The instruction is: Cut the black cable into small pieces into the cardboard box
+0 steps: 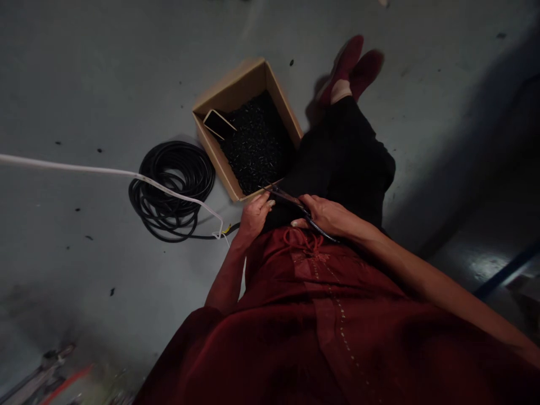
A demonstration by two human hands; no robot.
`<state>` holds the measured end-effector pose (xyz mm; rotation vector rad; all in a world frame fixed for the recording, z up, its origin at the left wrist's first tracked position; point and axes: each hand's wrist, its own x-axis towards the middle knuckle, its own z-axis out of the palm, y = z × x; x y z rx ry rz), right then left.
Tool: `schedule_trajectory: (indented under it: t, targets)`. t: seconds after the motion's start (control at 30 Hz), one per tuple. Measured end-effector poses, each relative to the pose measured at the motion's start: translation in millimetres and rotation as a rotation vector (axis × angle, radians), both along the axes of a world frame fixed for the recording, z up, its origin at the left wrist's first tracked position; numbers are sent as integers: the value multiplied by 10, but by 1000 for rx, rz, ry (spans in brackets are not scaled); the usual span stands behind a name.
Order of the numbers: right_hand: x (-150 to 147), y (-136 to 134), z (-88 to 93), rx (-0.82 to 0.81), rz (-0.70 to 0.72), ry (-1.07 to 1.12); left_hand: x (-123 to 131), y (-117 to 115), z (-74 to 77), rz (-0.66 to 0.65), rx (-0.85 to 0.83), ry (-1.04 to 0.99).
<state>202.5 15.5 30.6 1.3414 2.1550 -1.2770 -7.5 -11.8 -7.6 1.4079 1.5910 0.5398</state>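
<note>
My right hand (323,215) is closed round the handles of a pair of scissors (289,196), whose blades point up and left past my left hand. My left hand (254,216) is closed on a black cable (234,227), its fingertips close to the blade tips. That cable runs back to a black coil (169,188) on the floor. Just beyond my hands stands an open cardboard box (228,179), holding many small black cut pieces (257,146). Whether the blades touch the cable is too dark to tell.
A white cord (84,167) crosses over the coil from the left and bends near a yellow bit (228,229) by my left wrist. A cardboard flap-like piece (219,125) leans inside the box. Small black scraps (99,150) dot the grey floor. My crossed legs (350,152) lie to the right.
</note>
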Motion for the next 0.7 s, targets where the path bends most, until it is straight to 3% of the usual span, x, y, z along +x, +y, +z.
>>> schedule_trajectory:
  t: [0.4,0.7]
  targets:
    - [-81,15,37,-4,-12,-22,-29,-39,-82,-74,71,29]
    - [-151,-4,-8,-4,-18,-122,-9,-26,-168,-46,-19,-31]
